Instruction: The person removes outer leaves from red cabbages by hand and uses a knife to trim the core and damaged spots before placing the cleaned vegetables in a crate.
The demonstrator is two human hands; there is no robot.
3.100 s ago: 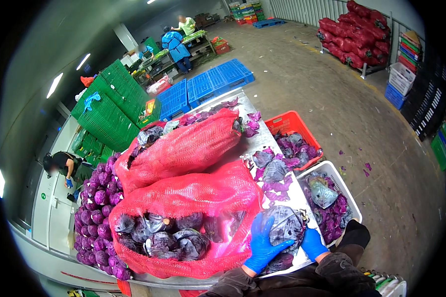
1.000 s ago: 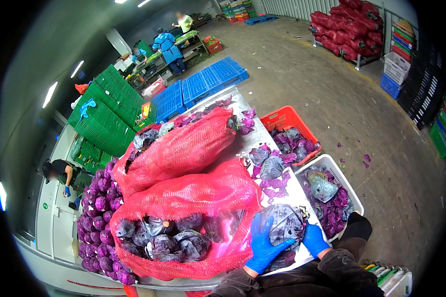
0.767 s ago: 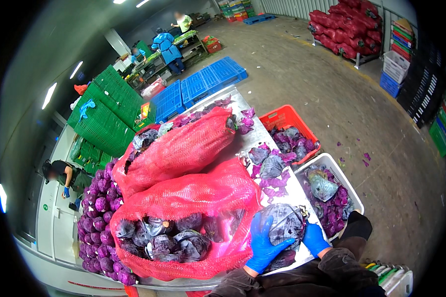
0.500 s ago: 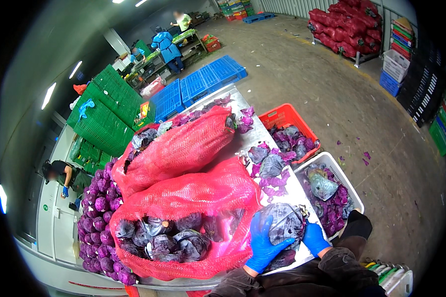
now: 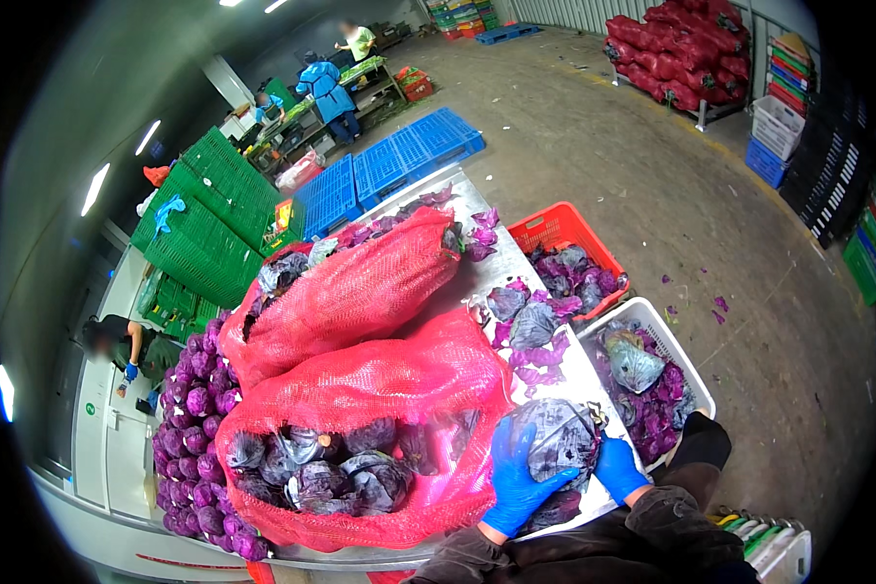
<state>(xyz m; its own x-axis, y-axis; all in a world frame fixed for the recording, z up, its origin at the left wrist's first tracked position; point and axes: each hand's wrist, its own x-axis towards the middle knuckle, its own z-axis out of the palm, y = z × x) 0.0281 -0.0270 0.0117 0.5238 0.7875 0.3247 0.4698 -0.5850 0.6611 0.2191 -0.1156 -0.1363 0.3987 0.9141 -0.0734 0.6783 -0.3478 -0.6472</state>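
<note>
Between my two blue-gloved hands sits a red cabbage [image 5: 558, 438] with dull outer leaves, at the near right end of the metal table [image 5: 594, 384]. My left hand [image 5: 519, 479] curves round its left side, thumb across the front. Against its right side presses my right hand [image 5: 617, 469], its fingertips partly hidden behind the cabbage. Another dark cabbage [image 5: 555, 511] shows just below. To the left lies an open red mesh sack [image 5: 380, 375] with several cabbages [image 5: 321, 485] in its mouth. A second mesh sack [image 5: 350, 297] lies behind it.
Trimmed purple cabbages [image 5: 200, 438] are piled at the left. Beyond the table's right edge stand a white crate [image 5: 696, 375] and a red crate [image 5: 555, 222], both holding leaves. Loose leaves [image 5: 535, 331] lie on the table. Blue pallets [image 5: 409, 156] and green crates [image 5: 200, 229] stand farther back, near other people.
My hands and the cabbage show no visible movement. At the far left, another person has shifted slightly, with a gloved hand a little changed in position.
</note>
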